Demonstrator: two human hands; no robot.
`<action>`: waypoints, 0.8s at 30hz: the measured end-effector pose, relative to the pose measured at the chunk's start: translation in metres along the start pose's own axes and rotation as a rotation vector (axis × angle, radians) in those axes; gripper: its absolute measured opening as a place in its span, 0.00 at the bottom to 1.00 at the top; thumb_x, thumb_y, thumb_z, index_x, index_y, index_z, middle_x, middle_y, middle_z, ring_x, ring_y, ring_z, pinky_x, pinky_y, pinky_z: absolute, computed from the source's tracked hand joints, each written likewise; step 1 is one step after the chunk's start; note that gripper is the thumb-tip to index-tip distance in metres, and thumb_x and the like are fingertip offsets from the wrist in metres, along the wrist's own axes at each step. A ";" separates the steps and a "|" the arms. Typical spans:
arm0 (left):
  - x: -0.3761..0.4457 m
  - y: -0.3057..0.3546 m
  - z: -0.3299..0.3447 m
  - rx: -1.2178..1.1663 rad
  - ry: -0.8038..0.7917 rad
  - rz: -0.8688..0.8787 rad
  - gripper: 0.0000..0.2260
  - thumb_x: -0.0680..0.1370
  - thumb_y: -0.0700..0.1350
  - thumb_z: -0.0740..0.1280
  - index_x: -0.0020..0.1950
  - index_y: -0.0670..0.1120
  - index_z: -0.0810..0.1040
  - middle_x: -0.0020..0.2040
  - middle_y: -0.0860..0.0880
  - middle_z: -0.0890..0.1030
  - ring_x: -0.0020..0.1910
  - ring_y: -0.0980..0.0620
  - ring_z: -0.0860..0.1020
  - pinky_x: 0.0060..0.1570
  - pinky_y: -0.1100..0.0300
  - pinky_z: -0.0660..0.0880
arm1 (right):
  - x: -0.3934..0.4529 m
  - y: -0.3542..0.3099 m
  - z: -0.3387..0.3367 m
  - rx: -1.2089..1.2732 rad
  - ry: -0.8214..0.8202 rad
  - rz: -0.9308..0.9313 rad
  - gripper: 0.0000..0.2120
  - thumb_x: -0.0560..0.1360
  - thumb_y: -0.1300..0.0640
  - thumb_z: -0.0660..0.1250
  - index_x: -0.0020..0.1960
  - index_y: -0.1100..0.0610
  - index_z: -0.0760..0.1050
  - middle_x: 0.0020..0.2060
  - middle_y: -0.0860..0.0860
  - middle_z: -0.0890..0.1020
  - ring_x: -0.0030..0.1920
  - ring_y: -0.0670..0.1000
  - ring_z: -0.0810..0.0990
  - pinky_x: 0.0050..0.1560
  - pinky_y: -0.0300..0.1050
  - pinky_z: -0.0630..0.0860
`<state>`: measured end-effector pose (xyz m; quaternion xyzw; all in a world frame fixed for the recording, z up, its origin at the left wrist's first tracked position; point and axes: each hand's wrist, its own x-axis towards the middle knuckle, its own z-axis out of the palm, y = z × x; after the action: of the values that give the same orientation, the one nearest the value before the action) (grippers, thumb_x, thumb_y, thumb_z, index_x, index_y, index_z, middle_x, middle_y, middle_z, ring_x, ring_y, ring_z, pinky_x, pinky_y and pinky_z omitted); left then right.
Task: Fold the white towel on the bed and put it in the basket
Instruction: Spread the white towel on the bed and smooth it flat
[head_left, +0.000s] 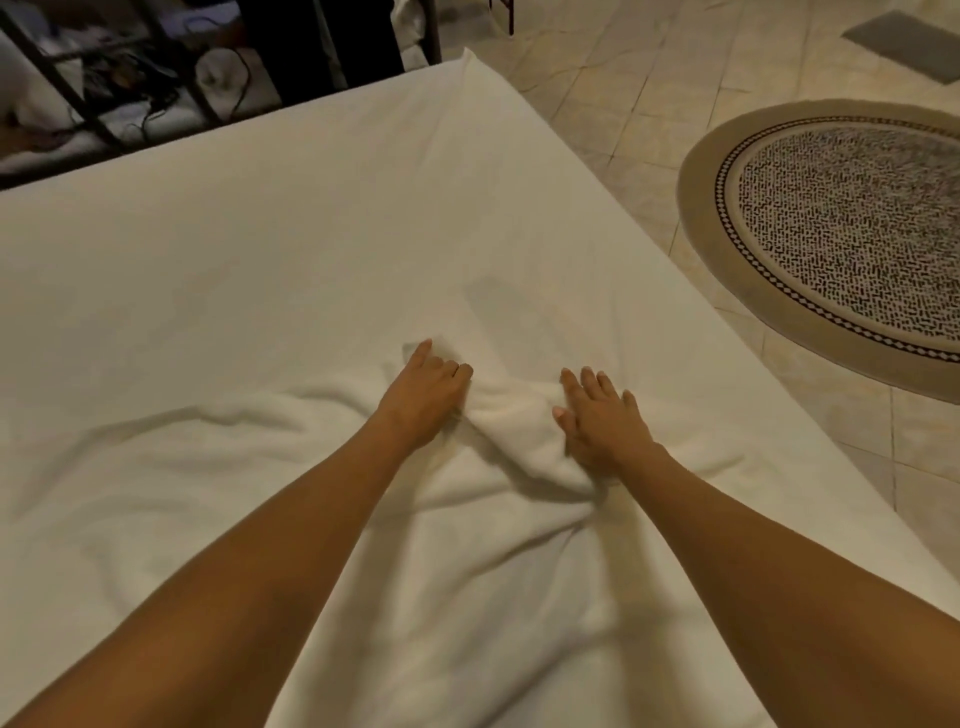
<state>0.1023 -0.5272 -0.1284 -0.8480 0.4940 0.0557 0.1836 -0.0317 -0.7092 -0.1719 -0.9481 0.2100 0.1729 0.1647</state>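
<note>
Fingers (441, 371) of left hand (423, 395) grip crumpled towel (498, 452); right hand (602, 421) flat.

Pale beige floor tiles (649, 78) are running along the right side of the room, dimly and warmly lit. A round rug (841, 234) with a tan border and a speckled dark-and-white centre is lying on them. A grey mat (904, 44) is sitting near the far right corner. At upper left, a dark metal frame (104, 83) is standing over tangled cables (156, 98).
</note>
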 end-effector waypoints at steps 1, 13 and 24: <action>-0.001 0.001 0.002 -0.002 0.003 -0.016 0.22 0.79 0.38 0.58 0.73 0.39 0.59 0.61 0.44 0.76 0.61 0.43 0.73 0.75 0.46 0.49 | 0.001 -0.001 0.001 -0.006 0.000 -0.001 0.27 0.81 0.47 0.45 0.77 0.52 0.42 0.77 0.55 0.48 0.76 0.55 0.46 0.73 0.58 0.47; 0.005 -0.003 -0.009 -0.161 0.174 0.002 0.30 0.75 0.52 0.43 0.48 0.41 0.83 0.60 0.45 0.76 0.56 0.47 0.72 0.58 0.54 0.64 | -0.009 -0.005 0.030 -0.005 0.052 0.030 0.26 0.81 0.48 0.40 0.76 0.51 0.38 0.77 0.53 0.42 0.76 0.54 0.43 0.74 0.58 0.43; 0.031 0.000 0.006 -0.323 -0.232 -0.230 0.23 0.80 0.53 0.59 0.72 0.44 0.63 0.69 0.44 0.70 0.68 0.42 0.67 0.63 0.49 0.66 | 0.013 -0.010 0.016 0.074 0.241 -0.008 0.18 0.79 0.52 0.56 0.66 0.57 0.67 0.66 0.58 0.69 0.67 0.58 0.66 0.69 0.57 0.60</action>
<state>0.1183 -0.5499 -0.1425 -0.9051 0.3544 0.2097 0.1060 -0.0202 -0.6985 -0.1885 -0.9561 0.2309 0.0490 0.1739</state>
